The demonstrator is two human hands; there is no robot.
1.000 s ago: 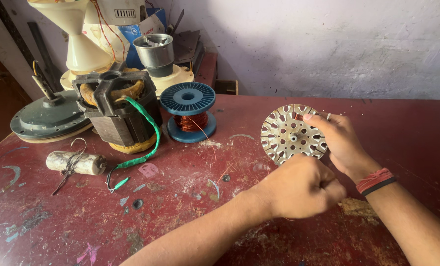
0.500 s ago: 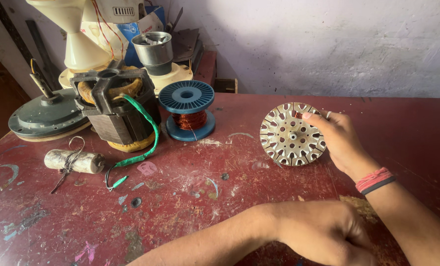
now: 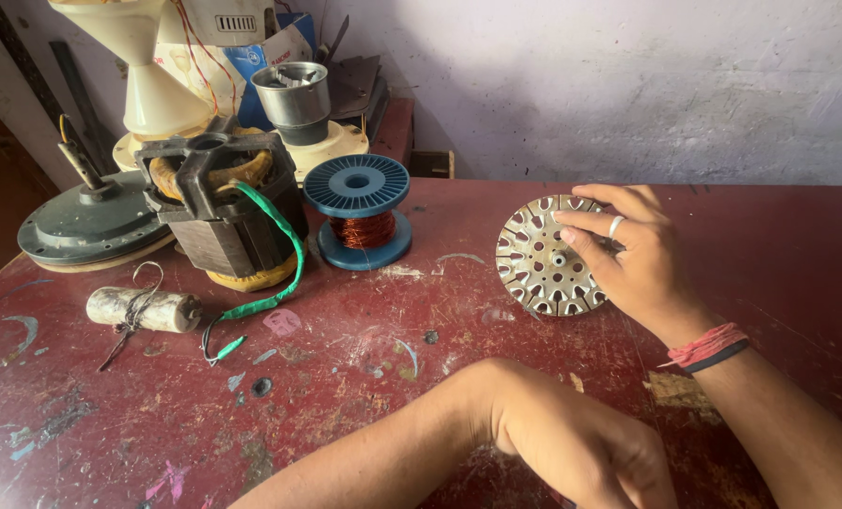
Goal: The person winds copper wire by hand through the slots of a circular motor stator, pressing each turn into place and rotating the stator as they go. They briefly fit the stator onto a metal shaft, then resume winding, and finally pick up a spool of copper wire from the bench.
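Note:
My right hand [image 3: 642,259], with a ring and a red wristband, holds a round slotted metal disc [image 3: 539,256] tilted on edge on the red table [image 3: 345,396], its fingers over the disc's right side and centre. My left hand [image 3: 586,452] lies low at the near edge of the table. Its fingers curl downward and run partly out of the picture, so whether it holds anything stays hidden.
A blue spool of copper wire [image 3: 359,212] stands left of the disc. Further left are a motor stator with a green-sleeved wire [image 3: 223,212], a grey round motor cover [image 3: 91,221] and a white cylinder with wire leads [image 3: 143,309]. A cream fan base [image 3: 162,85] stands behind.
My left hand has dropped from beside the disc toward the near table edge. My right hand has stayed on the disc, shifting its fingers over the centre.

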